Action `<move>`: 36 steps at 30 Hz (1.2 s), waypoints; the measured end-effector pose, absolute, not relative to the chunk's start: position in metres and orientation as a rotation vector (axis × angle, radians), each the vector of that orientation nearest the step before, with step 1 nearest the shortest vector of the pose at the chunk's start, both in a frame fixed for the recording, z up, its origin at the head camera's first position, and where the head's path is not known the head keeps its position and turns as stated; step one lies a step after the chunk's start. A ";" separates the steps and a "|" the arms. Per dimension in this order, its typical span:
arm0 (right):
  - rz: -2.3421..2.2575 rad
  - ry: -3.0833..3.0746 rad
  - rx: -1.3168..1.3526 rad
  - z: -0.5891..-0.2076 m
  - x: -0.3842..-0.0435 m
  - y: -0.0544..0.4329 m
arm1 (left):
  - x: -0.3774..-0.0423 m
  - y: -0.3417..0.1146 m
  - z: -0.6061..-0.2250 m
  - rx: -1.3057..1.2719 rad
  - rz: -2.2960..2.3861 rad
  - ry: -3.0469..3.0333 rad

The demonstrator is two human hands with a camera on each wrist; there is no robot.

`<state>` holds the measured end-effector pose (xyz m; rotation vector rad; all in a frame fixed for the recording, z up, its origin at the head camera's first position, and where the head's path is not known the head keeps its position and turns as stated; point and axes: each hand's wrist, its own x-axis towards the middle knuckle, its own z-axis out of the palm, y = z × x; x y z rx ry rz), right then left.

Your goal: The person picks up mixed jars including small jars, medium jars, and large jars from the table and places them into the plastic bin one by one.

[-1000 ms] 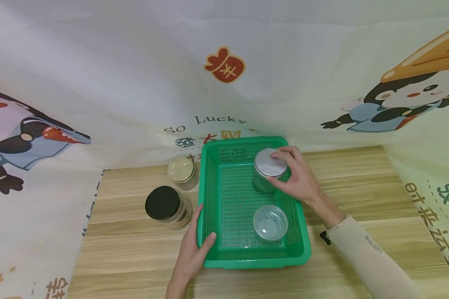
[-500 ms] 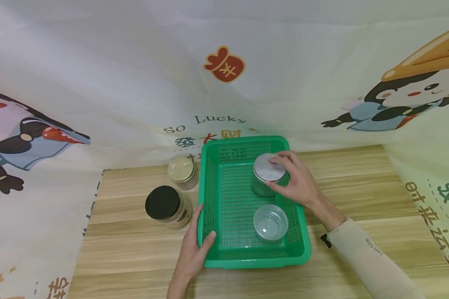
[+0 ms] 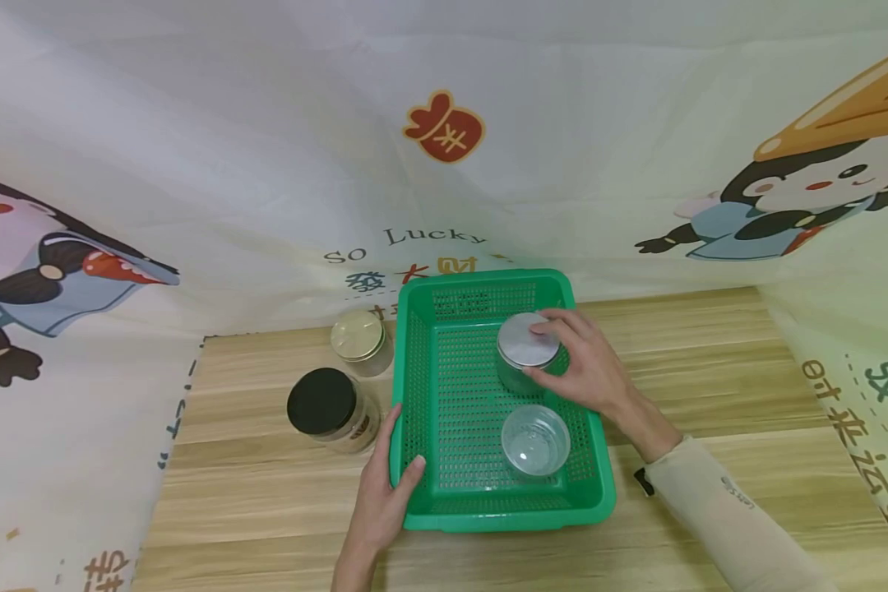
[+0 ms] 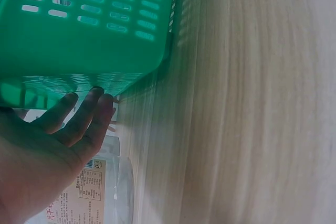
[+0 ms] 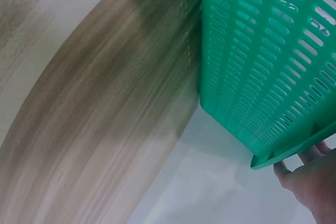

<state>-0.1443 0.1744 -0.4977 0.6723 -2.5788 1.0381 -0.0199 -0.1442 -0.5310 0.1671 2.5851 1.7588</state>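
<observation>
In the head view, my right hand grips a jar with a silver lid inside the green plastic basket. Thumb and fingers lie round the lid's edge; the jar's lower part is partly covered by the hand. A clear round container without a lid sits in the basket just nearer to me. My left hand holds the basket's left rim, thumb over the inside. In the left wrist view, this hand's fingers touch the outer wall. The jar is not visible in the right wrist view.
Left of the basket stand a clear jar with a black lid and a smaller jar with a gold lid. The wood-patterned table meets a printed cloth backdrop behind. A small black item lies by the right sleeve.
My right hand has moved the silver-lidded jar a little toward me inside the basket, closer to the clear container. The left hand and the basket have stayed in place.
</observation>
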 end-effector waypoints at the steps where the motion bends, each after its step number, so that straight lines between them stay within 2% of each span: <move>1: 1.033 -2.577 0.677 -0.498 -0.144 0.174 | -0.020 -0.144 -0.531 0.163 1.762 2.581; 36: 0.946 -2.593 0.829 -0.506 -0.147 0.175 | -0.021 -0.144 -0.534 0.148 1.787 2.573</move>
